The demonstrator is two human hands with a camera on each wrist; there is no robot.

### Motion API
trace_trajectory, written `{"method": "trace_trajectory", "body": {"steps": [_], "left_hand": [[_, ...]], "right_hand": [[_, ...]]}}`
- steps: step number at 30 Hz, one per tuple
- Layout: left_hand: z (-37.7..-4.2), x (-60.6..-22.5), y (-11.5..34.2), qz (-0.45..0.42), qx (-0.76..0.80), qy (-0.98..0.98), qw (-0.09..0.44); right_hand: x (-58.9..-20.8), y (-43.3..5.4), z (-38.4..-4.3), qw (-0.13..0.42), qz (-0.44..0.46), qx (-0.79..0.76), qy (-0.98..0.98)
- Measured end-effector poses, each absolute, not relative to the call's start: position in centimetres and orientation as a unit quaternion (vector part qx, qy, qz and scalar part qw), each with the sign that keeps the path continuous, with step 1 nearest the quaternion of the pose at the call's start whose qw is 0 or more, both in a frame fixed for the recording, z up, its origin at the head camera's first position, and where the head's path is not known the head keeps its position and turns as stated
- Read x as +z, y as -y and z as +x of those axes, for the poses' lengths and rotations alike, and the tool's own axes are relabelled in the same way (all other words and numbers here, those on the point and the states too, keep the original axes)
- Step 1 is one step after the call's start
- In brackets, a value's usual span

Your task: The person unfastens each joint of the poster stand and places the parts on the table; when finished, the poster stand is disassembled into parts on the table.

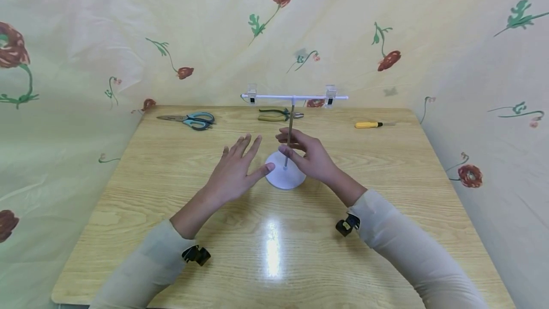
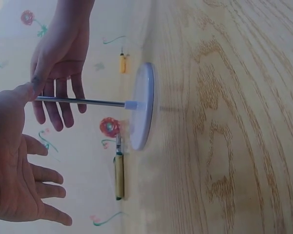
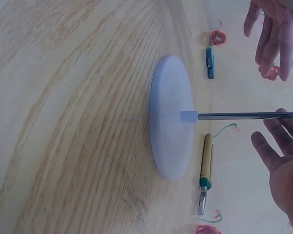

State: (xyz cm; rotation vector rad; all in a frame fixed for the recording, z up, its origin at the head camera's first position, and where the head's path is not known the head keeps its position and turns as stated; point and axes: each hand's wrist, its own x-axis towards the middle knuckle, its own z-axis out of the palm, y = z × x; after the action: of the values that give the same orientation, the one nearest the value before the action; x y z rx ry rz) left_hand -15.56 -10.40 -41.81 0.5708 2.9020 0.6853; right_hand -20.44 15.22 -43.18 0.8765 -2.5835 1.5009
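Near the middle of the wooden tabletop (image 1: 120,232), toward its far edge, the head view shows a T-shaped stand (image 1: 292,114) set upright. Its round white base (image 1: 285,181) lies flat on the surface; a slim metal pole rises to a white crossbar (image 1: 274,97) carrying two clear clips (image 1: 330,95), one toward each end. The left hand (image 1: 233,171) is at the left side of the base, fingers straight and spread wide, thumb extended toward the base. The right hand (image 1: 316,158) is around the pole, thumb on the near side and loosely bent fingers on the far side, with a gap between them. Along the far edge are blue-handled scissors (image 1: 191,120) near the far left corner, pliers (image 1: 274,118) behind the stand, and a yellow-handled screwdriver (image 1: 368,125) near the far right corner.

In the left wrist view, turned sideways, the right hand's fingers pass behind the pole. The left thumb tip overlaps the pole's upper visible part; contact cannot be determined.

In the right wrist view, also sideways, the right hand's spaced fingers cross behind the pole; whether they touch it cannot be determined. The left hand appears apart from the pole, fingers extended.
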Motion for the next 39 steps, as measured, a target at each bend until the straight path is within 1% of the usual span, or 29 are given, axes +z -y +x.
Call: {"method": "trace_trajectory", "body": {"steps": [23,31,39], "left_hand": [[-15.4,-41.9,9.8,0.187,0.228,-0.954,0.056],[-15.2,-41.8,9.7,0.187,0.232,-0.953,0.055],[-15.1,-41.9,9.7,0.189,0.239,-0.951,0.055]], "right_hand": [[-40.4,-14.2,-21.0,0.089,0.312,0.533,0.781],[-39.5,-13.7,-21.0,0.101,0.319,0.543,0.771],[-38.8,-13.4,-21.2,0.100,0.312,0.571,0.753]]}}
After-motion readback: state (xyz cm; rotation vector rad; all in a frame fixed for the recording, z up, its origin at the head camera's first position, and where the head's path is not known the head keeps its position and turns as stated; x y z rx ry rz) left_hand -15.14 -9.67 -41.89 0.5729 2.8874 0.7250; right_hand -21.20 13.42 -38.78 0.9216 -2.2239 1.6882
